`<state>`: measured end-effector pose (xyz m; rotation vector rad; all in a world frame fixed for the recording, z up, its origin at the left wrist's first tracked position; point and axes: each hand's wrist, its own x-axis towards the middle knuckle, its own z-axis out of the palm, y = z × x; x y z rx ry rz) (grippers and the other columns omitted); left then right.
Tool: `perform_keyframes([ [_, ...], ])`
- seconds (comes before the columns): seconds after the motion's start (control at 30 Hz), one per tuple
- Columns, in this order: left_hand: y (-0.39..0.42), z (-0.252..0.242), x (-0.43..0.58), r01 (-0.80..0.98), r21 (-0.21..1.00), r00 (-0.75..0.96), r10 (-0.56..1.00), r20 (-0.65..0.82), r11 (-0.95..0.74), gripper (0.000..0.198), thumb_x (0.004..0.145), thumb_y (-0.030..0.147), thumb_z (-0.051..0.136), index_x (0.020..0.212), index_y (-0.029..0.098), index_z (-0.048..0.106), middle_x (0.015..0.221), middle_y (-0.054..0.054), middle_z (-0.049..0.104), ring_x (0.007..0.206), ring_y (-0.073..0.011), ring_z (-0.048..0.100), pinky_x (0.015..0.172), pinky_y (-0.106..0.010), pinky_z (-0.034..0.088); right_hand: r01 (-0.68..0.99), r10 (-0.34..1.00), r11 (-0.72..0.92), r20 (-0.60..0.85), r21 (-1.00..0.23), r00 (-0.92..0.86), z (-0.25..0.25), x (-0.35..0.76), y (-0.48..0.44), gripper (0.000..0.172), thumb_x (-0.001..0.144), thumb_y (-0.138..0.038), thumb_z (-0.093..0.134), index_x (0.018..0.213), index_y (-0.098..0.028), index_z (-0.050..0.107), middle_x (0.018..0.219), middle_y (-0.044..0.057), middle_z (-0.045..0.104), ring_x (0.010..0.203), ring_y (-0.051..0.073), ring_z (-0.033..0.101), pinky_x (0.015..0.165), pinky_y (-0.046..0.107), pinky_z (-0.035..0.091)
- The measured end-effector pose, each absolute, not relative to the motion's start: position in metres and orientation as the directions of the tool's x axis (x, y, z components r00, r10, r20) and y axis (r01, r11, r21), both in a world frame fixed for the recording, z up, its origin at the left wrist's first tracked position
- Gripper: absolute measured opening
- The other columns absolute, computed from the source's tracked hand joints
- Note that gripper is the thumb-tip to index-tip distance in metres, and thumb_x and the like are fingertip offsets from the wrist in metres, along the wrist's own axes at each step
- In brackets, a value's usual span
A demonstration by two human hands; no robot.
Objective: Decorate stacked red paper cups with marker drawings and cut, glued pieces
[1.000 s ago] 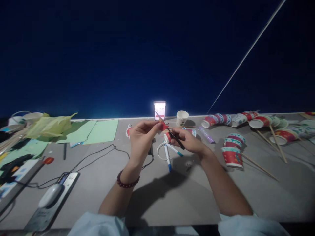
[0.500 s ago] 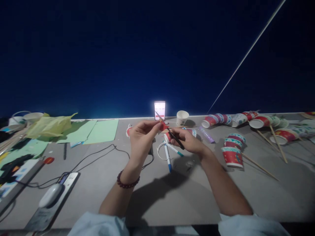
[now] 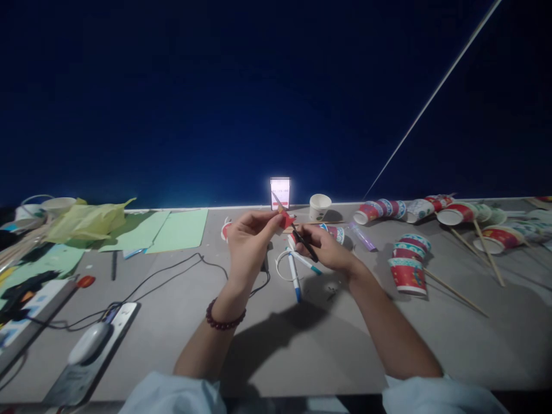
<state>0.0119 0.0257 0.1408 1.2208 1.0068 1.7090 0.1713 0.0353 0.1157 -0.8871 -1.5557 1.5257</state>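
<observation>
My left hand pinches a small red piece, probably paper, between thumb and fingertips. My right hand is closed on scissors with dark handles; their blades point up and left across the red piece. Both hands are raised over the table's middle. Beneath them lie a blue-capped marker, a teal-ended marker and a pale ring. A patterned paper cup lies partly hidden behind my right hand.
A lit phone and a white paper cup stand at the back. Stacked patterned cups and wooden sticks lie right. To the left are green sheets, a yellow bag, a power strip and cables.
The scissors and my right hand have shifted slightly, and the handles sit a little further left. More of the red piece shows at my left fingertips. My left hand stays nearly still.
</observation>
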Motion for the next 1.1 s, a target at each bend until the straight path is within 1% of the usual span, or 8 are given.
perform_keyframes([
  [0.23,0.029,0.139,0.012,-0.179,0.916,-0.222,0.922,0.317,-0.358,0.011,0.069,0.023,0.077,0.077,0.018,0.07,0.073,-0.002,0.072,0.065,-0.0103,0.068,0.062,-0.02,0.056,-0.069,0.887,0.052,0.078,-0.996,-0.455,0.109,0.168,0.037,0.032,0.069,-0.036,0.074,0.076,-0.019,0.048,0.069,-0.006,0.044,0.062,0.007,0.043,0.061,0.022,0.04],
  [0.37,0.03,0.138,0.011,-0.191,0.916,-0.22,0.925,0.31,-0.353,0.013,0.068,0.023,0.077,0.077,0.017,0.069,0.073,-0.002,0.072,0.066,-0.0114,0.068,0.063,-0.021,0.057,-0.078,0.903,0.03,0.061,-0.996,-0.425,0.109,0.166,0.036,0.035,0.063,-0.035,0.079,0.074,-0.018,0.05,0.072,-0.005,0.047,0.066,0.008,0.046,0.063,0.022,0.041],
  [0.5,0.03,0.138,0.012,-0.163,0.922,-0.227,0.923,0.311,-0.351,0.013,0.068,0.023,0.077,0.076,0.017,0.069,0.072,-0.002,0.072,0.063,-0.0112,0.067,0.06,-0.022,0.057,-0.105,0.915,-0.017,0.027,-0.994,-0.402,0.105,0.165,0.039,0.038,0.063,-0.039,0.078,0.076,-0.018,0.05,0.07,-0.006,0.047,0.061,0.007,0.046,0.058,0.021,0.039],
  [0.67,0.031,0.138,0.011,-0.175,0.924,-0.194,0.932,0.306,-0.339,0.015,0.068,0.023,0.077,0.079,0.017,0.07,0.074,-0.002,0.072,0.064,-0.0113,0.067,0.06,-0.022,0.057,-0.077,0.925,-0.005,0.025,-0.997,-0.38,0.104,0.166,0.041,0.04,0.065,-0.045,0.076,0.075,-0.019,0.048,0.06,-0.008,0.046,0.047,0.005,0.039,0.049,0.022,0.032],
  [0.77,0.033,0.138,0.009,-0.19,0.918,-0.194,0.93,0.313,-0.349,0.016,0.068,0.023,0.077,0.08,0.017,0.069,0.074,-0.002,0.071,0.065,-0.0112,0.067,0.06,-0.022,0.057,-0.07,0.925,0.005,0.031,-0.998,-0.38,0.11,0.169,0.041,0.041,0.067,-0.049,0.073,0.074,-0.019,0.045,0.053,-0.009,0.046,0.042,0.005,0.037,0.047,0.023,0.029],
  [0.87,0.035,0.139,0.008,-0.2,0.914,-0.193,0.929,0.316,-0.352,0.017,0.068,0.023,0.077,0.082,0.018,0.069,0.076,-0.002,0.071,0.067,-0.011,0.067,0.06,-0.021,0.056,-0.047,0.923,0.012,0.029,-0.999,-0.385,0.115,0.175,0.041,0.041,0.069,-0.05,0.072,0.074,-0.019,0.045,0.048,-0.01,0.043,0.041,0.005,0.036,0.047,0.023,0.026],
  [0.97,0.034,0.141,0.007,-0.181,0.916,-0.19,0.927,0.324,-0.357,0.02,0.069,0.023,0.076,0.088,0.019,0.069,0.078,-0.002,0.071,0.068,-0.0114,0.067,0.06,-0.021,0.056,-0.033,0.913,0.025,0.036,-0.999,-0.407,0.118,0.182,0.041,0.041,0.071,-0.051,0.07,0.076,-0.02,0.044,0.047,-0.009,0.042,0.042,0.006,0.036,0.046,0.023,0.025],
  [1.1,0.034,0.141,0.007,-0.135,0.923,-0.162,0.927,0.337,-0.36,0.023,0.071,0.024,0.075,0.092,0.019,0.068,0.081,-0.003,0.07,0.072,-0.0131,0.067,0.061,-0.023,0.057,-0.051,0.89,0.063,0.079,-0.997,-0.449,0.121,0.188,0.041,0.042,0.074,-0.055,0.065,0.072,-0.021,0.041,0.048,-0.009,0.041,0.044,0.007,0.036,0.045,0.023,0.025],
])
